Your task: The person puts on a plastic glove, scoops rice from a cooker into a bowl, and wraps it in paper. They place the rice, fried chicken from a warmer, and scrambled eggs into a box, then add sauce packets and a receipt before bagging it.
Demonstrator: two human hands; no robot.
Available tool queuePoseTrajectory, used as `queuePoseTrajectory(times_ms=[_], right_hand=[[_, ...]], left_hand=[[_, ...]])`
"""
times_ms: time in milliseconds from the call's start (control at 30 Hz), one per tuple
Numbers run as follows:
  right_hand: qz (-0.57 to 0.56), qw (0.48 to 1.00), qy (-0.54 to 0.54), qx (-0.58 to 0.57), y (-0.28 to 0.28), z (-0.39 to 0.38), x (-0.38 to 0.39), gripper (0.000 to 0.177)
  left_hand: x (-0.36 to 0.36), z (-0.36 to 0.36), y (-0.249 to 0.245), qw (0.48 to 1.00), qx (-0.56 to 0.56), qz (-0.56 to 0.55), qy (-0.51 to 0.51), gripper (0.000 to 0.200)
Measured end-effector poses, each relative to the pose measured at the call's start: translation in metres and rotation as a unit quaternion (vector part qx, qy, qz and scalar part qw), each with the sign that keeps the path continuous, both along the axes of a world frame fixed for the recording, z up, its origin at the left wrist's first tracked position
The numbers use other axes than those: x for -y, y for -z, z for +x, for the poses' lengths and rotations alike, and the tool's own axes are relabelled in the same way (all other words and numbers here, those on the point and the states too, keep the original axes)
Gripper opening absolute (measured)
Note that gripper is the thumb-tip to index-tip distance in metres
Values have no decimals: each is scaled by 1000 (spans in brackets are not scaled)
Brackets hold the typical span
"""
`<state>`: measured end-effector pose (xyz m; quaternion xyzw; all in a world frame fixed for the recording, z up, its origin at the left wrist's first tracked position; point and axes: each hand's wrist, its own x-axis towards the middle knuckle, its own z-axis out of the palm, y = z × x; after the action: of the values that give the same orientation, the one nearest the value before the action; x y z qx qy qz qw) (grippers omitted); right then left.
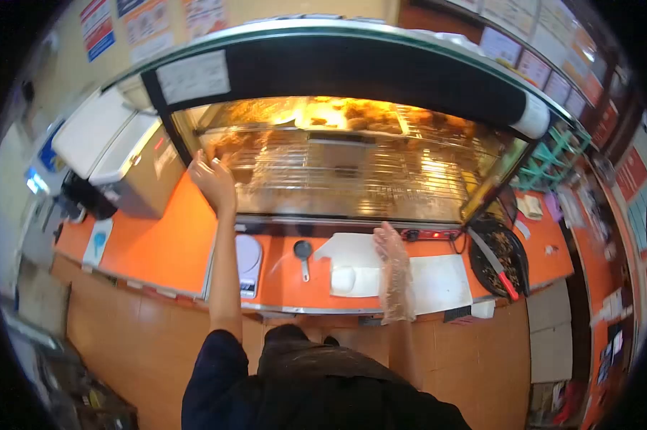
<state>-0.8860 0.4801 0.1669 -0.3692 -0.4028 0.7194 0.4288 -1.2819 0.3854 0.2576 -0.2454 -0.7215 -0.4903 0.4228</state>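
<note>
My left hand (pixel 214 185) is raised at the lower left corner of a lit food warmer cabinet (pixel 348 218), its fingers stretched up and apart against the glass near the side frame. In a clear plastic glove, my right hand (pixel 394 261) is in front of the cabinet's lower edge, fingers extended and nothing visible in them. Behind the glass, fried food (pixel 370 115) lies on a tray and wire racks (pixel 402 165). White paper sheets (pixel 438 283) are spread on the orange counter (pixel 162 247) beneath the gloved hand.
A white kitchen scale (pixel 249 259) and a dark measuring scoop (pixel 303 252) lie on the counter. At right, a red-handled knife (pixel 506 283) rests across a black pan (pixel 481 269) of dark bits. Green plastic baskets (pixel 549 165) stand behind it. A lidded box (pixel 141 172) is at left.
</note>
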Motion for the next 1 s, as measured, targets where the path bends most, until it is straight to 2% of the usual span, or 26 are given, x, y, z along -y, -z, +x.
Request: queuePoseTrajectory(times_ms=[33, 133, 200, 267, 333, 367, 400, 433, 467, 567, 667, 800, 900, 933, 1000], right_hand=[[23, 1000, -3, -7, -15, -3, 15, 51], [82, 996, -13, -15, -40, -10, 47, 49], [116, 993, -37, -7, -56, -28, 71, 45], [141, 982, -126, 1, -40, -52, 78, 41], [200, 957, -205, 48, -12, -89, 83, 37], [247, 935, -239, 91, 2, -112, 87, 35], [389, 879, -231, 152, 6, -132, 92, 32], [522, 799, -216, 206, 8, -152, 95, 30], [642, 697, -195, 252, 10, -172, 98, 28], [531, 792, -258, 154, 28, -241, 89, 36], [478, 849, -198, 104, 37, -291, 82, 43], [456, 869, -135, 133, 35, -317, 63, 46], [441, 873, -97, 185, 30, -315, 46, 47], [438, 873, -84, 199, 28, -313, 41, 48], [426, 873, -59, 231, 24, -307, 31, 49]], left_hand=[[-1, -11, 6, 1000, -1, 13, 19, 37], [2, 0, 0, 975, 110, 157, 113, 26], [7, -6, -1, 976, 106, 153, 111, 21], [3, -11, 2, 976, 84, 171, 106, 13], [4, 11, -7, 969, 125, 151, 147, 12], [4, 22, -10, 965, 146, 143, 165, 12], [0, 27, -9, 976, 95, 114, 161, 11], [-5, 33, -8, 983, 44, 84, 156, 10], [-12, 39, -4, 976, 27, 86, 199, 11], [-26, 68, -7, 952, 22, 77, 296, 14], [-44, 90, -3, 929, 33, 45, 366, 16], [-60, 110, -1, 903, -2, 21, 428, 24], [-55, 123, -10, 849, 32, 3, 527, 28], [-53, 125, -9, 832, 38, 1, 554, 37], [-42, 129, -13, 820, 45, -1, 571, 39]])
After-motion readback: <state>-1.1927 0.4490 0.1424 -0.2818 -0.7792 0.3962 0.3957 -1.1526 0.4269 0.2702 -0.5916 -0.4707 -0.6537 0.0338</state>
